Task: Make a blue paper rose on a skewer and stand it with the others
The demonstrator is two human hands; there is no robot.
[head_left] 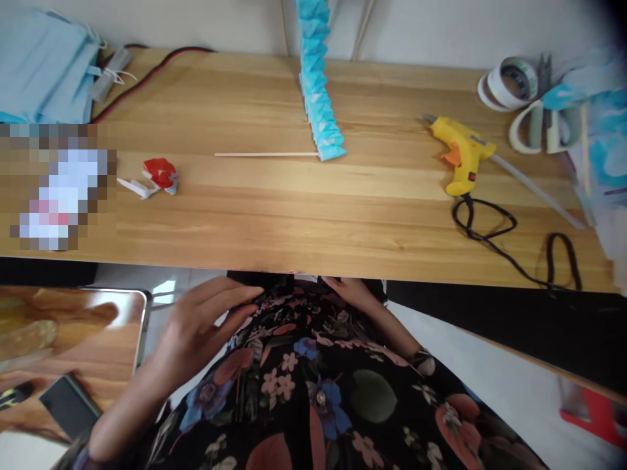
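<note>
My left hand (206,320) hovers in front of the table edge, just left of my lap. Its fingers stretch forward and hold nothing visible. Over my lap, my right hand (345,292) reaches under the table edge, which hides its fingertips. On the wooden table lies a long strip of folded light-blue material (316,85), reaching up past the top of the view. A thin wooden stick (267,155) points left from its near end. To the right rests a yellow glue gun (463,153) with a clear glue stick in its back.
A stack of blue face masks (46,68) lies at the far left, near a pixelated patch. Crumpled red and white scraps (159,175) sit beside it. White tape rolls (509,83) and white-handled scissors (546,127) are at the right. A black cord (509,251) crosses the table's front edge.
</note>
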